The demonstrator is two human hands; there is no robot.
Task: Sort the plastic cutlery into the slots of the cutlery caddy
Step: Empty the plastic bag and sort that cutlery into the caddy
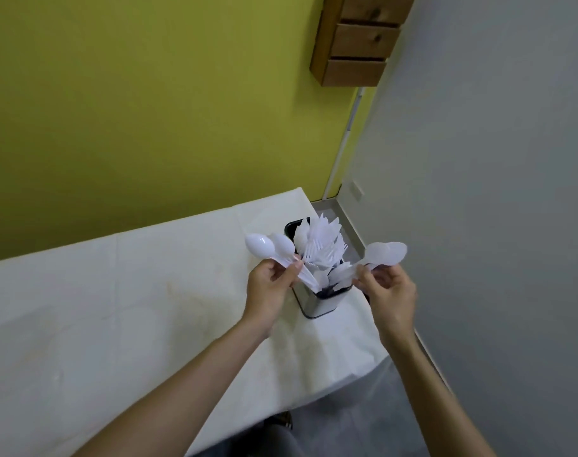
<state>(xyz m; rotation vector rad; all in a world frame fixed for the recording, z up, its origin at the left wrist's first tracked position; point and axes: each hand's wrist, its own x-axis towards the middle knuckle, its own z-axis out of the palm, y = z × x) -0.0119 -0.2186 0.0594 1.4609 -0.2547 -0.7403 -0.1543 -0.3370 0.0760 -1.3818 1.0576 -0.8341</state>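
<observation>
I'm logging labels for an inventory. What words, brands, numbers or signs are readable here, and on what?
None can be read.
The cutlery caddy shows a plain wall.
The left hand and the right hand each hold white spoons; any embossing is too small to tell.
The wooden drawers and the wall plate bear no visible marks.

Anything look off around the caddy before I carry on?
The caddy stands close to the table's right edge. The cutlery in it fans out untidily, forks leaning across other pieces. Left hand and right hand each grip spoons. Nothing looks spilled or broken.
</observation>
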